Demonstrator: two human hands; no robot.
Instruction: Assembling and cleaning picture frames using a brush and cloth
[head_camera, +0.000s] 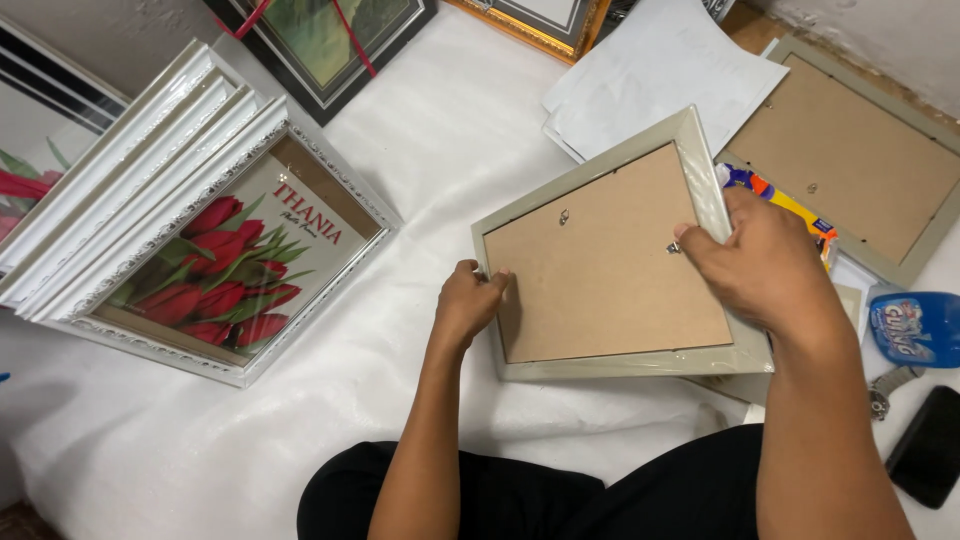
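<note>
Grey frame (610, 265) held back-up, so backing board exposed. Left hand (468, 305) grips left edge; right hand (760, 262) clasps right edge at clip. Tulip frame (225, 265) left of it.

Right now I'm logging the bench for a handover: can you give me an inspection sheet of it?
Surface: white sheet, wrinkled.
Job's things: grey frame face down, brown backing up.
Clutter: tulip frame atop white frames; papers; second grey frame face down; blue pack; black object.
Grippers: left hand on the grey frame's left edge; right hand on its right edge.
Cables: nothing seen.
Surroundings: dark frame and gold frame at the top.
</note>
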